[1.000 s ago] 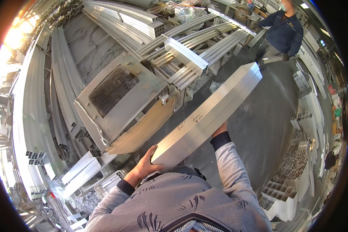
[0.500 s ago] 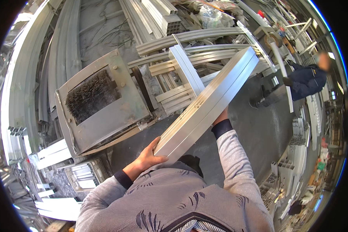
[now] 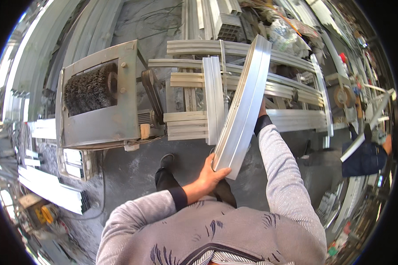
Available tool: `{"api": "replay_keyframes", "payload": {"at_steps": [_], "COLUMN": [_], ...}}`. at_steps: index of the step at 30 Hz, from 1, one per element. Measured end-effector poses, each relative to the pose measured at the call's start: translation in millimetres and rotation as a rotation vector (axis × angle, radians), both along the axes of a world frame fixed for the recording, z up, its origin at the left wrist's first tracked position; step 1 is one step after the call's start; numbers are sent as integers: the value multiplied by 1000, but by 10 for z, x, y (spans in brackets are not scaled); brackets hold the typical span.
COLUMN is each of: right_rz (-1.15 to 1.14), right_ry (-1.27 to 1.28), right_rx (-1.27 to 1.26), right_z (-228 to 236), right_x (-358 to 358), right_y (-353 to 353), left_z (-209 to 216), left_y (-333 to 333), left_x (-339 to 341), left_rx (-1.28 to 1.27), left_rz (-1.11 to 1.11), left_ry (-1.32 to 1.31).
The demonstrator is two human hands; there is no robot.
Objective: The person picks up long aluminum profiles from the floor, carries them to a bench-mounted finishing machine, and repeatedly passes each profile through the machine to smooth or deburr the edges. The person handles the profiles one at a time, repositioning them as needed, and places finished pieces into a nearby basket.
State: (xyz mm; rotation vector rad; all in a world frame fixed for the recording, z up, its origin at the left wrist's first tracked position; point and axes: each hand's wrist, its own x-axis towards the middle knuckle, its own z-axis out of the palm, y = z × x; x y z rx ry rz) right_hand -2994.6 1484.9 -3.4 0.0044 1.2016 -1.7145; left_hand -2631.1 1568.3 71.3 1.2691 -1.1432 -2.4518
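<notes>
Workshop floor (image 3: pixel 126 174), head view: grey, dusty; machine with dark roller brush (image 3: pixel 89 90) at ten o'clock; stacked metal profiles (image 3: pixel 296 115) from twelve to three; co-worker (image 3: pixel 362 161) at three; profile bundle (image 3: pixel 247 110) just off centre, long axis pointing to one o'clock; left hand (image 3: pixel 208 176) grasps its near end, thumb across; right hand (image 3: pixel 262 110) against its right side, fingers hidden, grip cannot be told.

Slvr bars (image 3: pixel 245 110), gry/wht strpd sleeves (image 3: pixel 278 161)

Bright light whitens bars (image 3: pixel 51 190) at lower left and glints along the metal bundle (image 3: pixel 246 108); fisheye curvature warps the blurry edges.
</notes>
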Motion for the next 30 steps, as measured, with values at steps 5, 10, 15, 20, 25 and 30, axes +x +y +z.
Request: {"api": "replay_keyframes", "payload": {"at_steps": [5,10,15,20,25,30], "right_rz": [230,337,496,382,311,418], "right_ry": [-36,-48,-225,-32,27,261], "right_rx": [97,30,-29,185,122,335], "right_z": [-734,-1090,-1059,-866,-694,-567], "right_x": [-724,-1056,-1133,-1010,-813,-450], "right_y": [-120,-259,-404,-304,105,735], "left_z": [-372,-668,-1048,-1558,-1801,-1698], "left_y": [637,901,845,776,772,746], "left_x": [-924,-1503,-1780,-1884,-1877,-1808], "left_rx": [8,5,25,-42,137,214], "left_rz": [188,313,438,458,468,367], "left_ry": [-32,-60,-29,-62,-13,-80]}}
